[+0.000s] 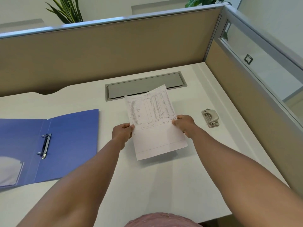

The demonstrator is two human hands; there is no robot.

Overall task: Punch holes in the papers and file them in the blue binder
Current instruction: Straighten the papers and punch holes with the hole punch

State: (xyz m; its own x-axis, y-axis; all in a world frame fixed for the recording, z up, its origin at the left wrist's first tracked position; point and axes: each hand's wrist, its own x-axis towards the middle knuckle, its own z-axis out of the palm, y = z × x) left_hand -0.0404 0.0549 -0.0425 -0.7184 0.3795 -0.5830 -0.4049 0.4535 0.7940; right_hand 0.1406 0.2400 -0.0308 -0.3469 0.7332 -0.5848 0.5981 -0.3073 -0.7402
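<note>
A white paper sheet (154, 125) with a printed table is held above the middle of the desk. My left hand (122, 132) pinches its left edge and my right hand (184, 124) pinches its right edge. More than one sheet may be stacked there; I cannot tell. The blue binder (70, 145) lies open on the left, its two metal rings (45, 145) shut and bare. A grey hole punch (210, 118) sits on the desk to the right of my right hand, apart from it.
The white desk (164, 185) is bounded by beige partition walls (114, 51) at the back and right. A grey cable tray cover (144, 86) is set into the desk behind the paper. A clear pocket (9, 171) shows inside the binder's left cover.
</note>
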